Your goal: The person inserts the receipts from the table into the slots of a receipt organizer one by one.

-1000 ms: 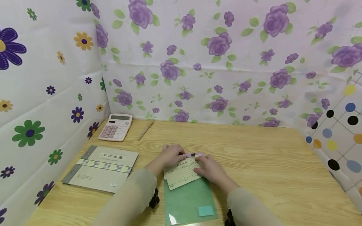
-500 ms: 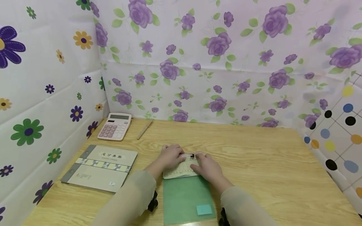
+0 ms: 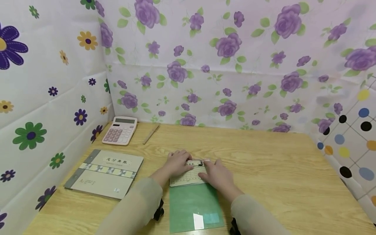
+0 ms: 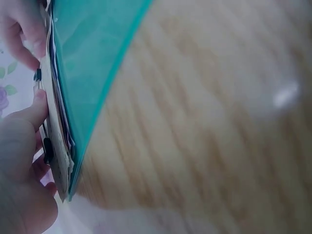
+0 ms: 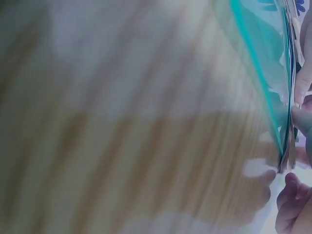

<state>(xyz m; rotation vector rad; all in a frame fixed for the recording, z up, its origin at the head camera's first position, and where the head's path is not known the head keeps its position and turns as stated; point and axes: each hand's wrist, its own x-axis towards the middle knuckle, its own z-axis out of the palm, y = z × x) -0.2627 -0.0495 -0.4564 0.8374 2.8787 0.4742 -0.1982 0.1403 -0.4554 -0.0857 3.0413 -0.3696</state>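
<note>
A green file folder with a pale blue label lies on the table. A stack of cream printed forms covers its upper part, under a narrow clip with black ends. My left hand grips the folder's upper left side, its thumb on the clip and forms, its fingers going behind the edge. At the upper right, my right hand pinches the forms near the clip's end, thumb on the sheets. In the left wrist view, the forms' edges stand slightly apart from the folder. The hands hide both upper corners.
A grey ledger book lies to the left. Behind it are a pink calculator and a pen on the wooden table. Flowered cloth walls rise at the table's back and left.
The forms were tilted and hung lower; they have straightened and moved up toward the clip, square with the folder. Both hands stay at the top, the right one shifted slightly.
</note>
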